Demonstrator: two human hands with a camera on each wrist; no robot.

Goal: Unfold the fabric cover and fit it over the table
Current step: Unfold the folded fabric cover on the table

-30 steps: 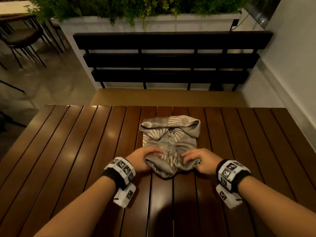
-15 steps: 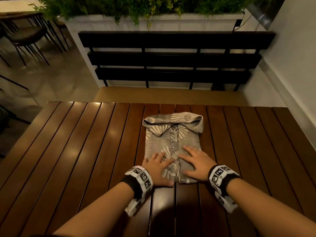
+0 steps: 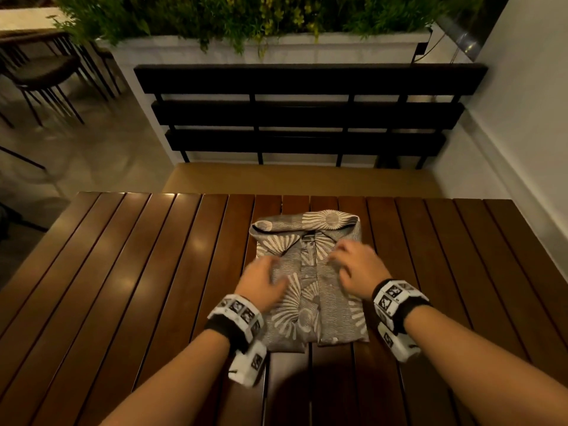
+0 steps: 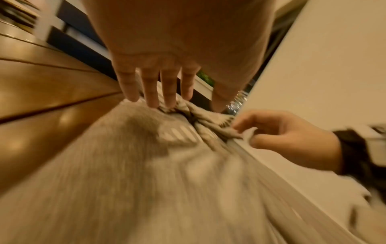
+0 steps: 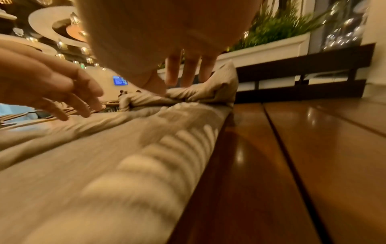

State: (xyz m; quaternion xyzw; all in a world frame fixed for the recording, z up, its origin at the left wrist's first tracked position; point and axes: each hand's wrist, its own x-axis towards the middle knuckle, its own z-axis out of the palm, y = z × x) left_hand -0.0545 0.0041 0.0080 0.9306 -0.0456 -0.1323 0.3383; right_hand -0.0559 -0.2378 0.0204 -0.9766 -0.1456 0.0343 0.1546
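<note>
A folded grey fabric cover (image 3: 310, 305) with a pale sunburst print lies in the middle of the slatted brown wooden table (image 3: 138, 272). Both hands are on its middle part. My left hand (image 3: 261, 281) has straight fingers (image 4: 152, 92) whose tips touch the cloth (image 4: 125, 165). My right hand (image 3: 356, 269) sits beside it; in the left wrist view this hand (image 4: 282, 132) pinches a fold edge between thumb and forefinger. In the right wrist view the right fingers (image 5: 188, 71) point down at the rolled far end of the cover (image 5: 104, 165).
Beyond the table's far edge stands a black slatted bench (image 3: 307, 115) with a tan seat. Behind it is a white planter (image 3: 276, 50) full of greenery. A white wall (image 3: 522, 118) runs along the right. Dark chairs (image 3: 40, 72) stand far left.
Both hands have moved from the near end of the cover up to its middle. The near end, bunched a second ago, now lies flat.
</note>
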